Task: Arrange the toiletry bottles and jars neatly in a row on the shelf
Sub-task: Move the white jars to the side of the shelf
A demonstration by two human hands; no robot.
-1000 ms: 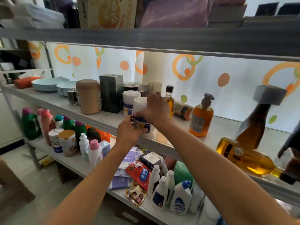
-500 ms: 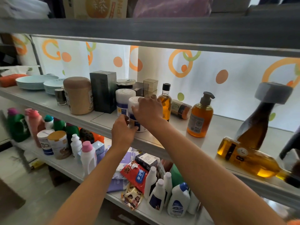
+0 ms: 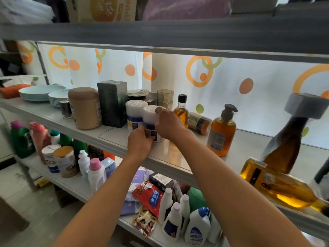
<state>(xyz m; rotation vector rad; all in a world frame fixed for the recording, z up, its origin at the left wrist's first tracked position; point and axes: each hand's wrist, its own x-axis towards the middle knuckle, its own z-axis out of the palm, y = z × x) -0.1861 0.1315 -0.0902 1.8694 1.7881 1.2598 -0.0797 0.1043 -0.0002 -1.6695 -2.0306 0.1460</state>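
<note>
Lower front of the white jar (image 3: 150, 115) behind both hands; label print perhaps illegible.

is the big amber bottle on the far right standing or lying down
Lying down. The big amber bottle rests on its side along the shelf front edge, neck pointing right, in front of an upright dark bottle.

Bright backlight through the curtain (image 3: 110, 68); edges blurred, warped.

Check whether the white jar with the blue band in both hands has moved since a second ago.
Yes. The white jar with the blue band has gone back from the shelf's front edge, closer beside its matching jar.
</note>
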